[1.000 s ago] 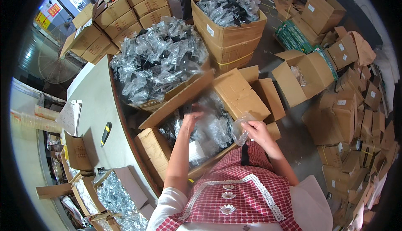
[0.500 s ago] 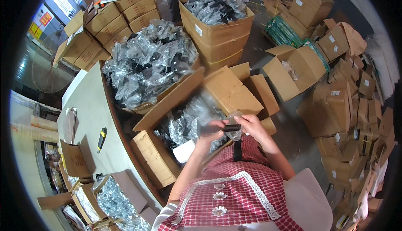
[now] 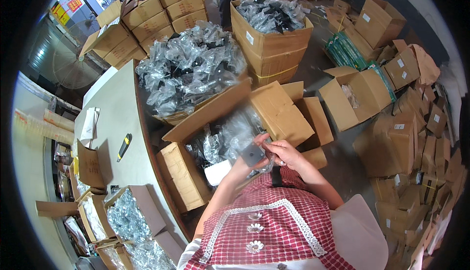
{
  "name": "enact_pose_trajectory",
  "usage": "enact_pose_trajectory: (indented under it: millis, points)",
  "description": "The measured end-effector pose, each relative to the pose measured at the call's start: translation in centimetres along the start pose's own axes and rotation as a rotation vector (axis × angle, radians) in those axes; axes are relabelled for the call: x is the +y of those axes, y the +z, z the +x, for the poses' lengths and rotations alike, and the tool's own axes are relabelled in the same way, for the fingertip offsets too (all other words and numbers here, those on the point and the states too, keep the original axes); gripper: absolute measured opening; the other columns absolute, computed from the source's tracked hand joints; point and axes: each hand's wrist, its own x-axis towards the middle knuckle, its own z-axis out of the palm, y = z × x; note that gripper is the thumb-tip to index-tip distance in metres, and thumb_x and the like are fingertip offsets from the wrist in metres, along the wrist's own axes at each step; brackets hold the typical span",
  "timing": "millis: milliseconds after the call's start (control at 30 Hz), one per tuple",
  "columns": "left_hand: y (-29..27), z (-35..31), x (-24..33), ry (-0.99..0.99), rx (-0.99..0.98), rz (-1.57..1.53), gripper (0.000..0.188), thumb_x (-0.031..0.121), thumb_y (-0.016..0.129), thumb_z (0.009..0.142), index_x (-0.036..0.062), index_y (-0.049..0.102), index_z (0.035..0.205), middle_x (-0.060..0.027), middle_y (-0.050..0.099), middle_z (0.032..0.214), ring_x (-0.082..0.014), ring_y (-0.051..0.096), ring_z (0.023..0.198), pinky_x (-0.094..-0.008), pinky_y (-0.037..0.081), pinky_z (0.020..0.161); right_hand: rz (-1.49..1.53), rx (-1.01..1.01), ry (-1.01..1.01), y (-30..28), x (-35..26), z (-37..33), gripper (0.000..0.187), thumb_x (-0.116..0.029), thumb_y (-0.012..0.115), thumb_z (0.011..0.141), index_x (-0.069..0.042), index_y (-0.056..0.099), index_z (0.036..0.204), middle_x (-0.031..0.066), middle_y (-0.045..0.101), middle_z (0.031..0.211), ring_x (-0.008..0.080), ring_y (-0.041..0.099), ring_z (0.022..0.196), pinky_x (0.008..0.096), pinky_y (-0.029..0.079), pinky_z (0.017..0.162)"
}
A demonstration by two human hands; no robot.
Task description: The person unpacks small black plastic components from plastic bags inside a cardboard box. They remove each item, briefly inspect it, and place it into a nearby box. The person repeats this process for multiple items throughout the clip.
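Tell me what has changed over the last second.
The left hand has come out of the open box, rightward and toward the body, and now holds a black part at the clear bag. The right hand still grips the bag; the cutter still lies on the table.

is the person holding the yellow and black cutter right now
No, the cutter lies on the pale table, apart from both the left hand and the right hand.

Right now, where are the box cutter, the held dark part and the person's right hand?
Box cutter (image 3: 124, 147), head view: middle of its body.
Held dark part (image 3: 253, 156), head view: its flat face.
Right hand (image 3: 286, 153), head view: back of hand.
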Motion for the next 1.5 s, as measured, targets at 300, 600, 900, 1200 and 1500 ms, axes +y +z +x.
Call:
enact_pose_trajectory:
  millis: [300,600,900,1200,1500]
  points:
    - [3.1,-0.7,0.4,-0.146,0.066,-0.265,0.083,-0.015,0.067,0.076,0.0046,0.041,0.152,-0.0066,0.059,0.126,-0.0164,0.058,0.115,-0.0309,0.048,0.096,-0.232,0.074,-0.046,-1.7,-2.2,-1.9,0.031,-0.036,0.058,0.104,-0.008,0.071,0.105,-0.0078,0.056,0.07,0.0014,0.045,0.055,0.0186,0.03,0.047]
    - [6.3,-0.1,0.6,-0.042,0.241,-0.03,0.039,-0.002,0.058,0.088,0.0051,0.059,0.127,-0.0042,0.064,0.112,-0.012,0.061,0.099,-0.0271,0.05,0.086,-0.493,-0.23,-0.363,-2.0,-5.3,-4.2,0.021,-0.008,0.062,0.098,-0.006,0.059,0.119,0.0053,0.066,0.104,0.0137,0.063,0.096,0.0294,0.052,0.082]
    - [6.9,-0.1,0.0,0.051,0.281,0.024,0.035,-0.007,0.057,0.085,0.0021,0.06,0.118,-0.0056,0.063,0.11,-0.0132,0.062,0.097,-0.0276,0.052,0.084,-0.948,0.078,-0.415,-0.2,-4.1,-5.0,0.017,-0.018,0.057,0.099,-0.006,0.059,0.11,0.02,0.07,0.105,0.0379,0.069,0.096,0.0442,0.055,0.081]
    - [6.7,-0.5,-0.3,0.009,0.221,-0.011,0.052,-0.012,0.053,0.079,0.0004,0.055,0.129,-0.0072,0.063,0.113,-0.0169,0.063,0.101,-0.0276,0.052,0.088,-1.233,0.207,-0.278,-0.5,-4.0,-4.9,0.035,-0.031,0.065,0.093,-0.004,0.057,0.112,0.0196,0.068,0.095,0.0383,0.068,0.093,0.0475,0.053,0.079]
    - [6.0,0.7,1.1,0.045,0.135,-0.27,0.082,-0.007,0.059,0.068,0.003,0.043,0.148,-0.0106,0.055,0.132,-0.0224,0.055,0.123,-0.0344,0.048,0.103,-1.092,0.088,-0.338,-7.4,0.1,-3.5,0.077,-0.019,0.081,0.08,-0.004,0.044,0.146,0.0223,0.053,0.141,0.0335,0.054,0.131,0.0437,0.045,0.108]
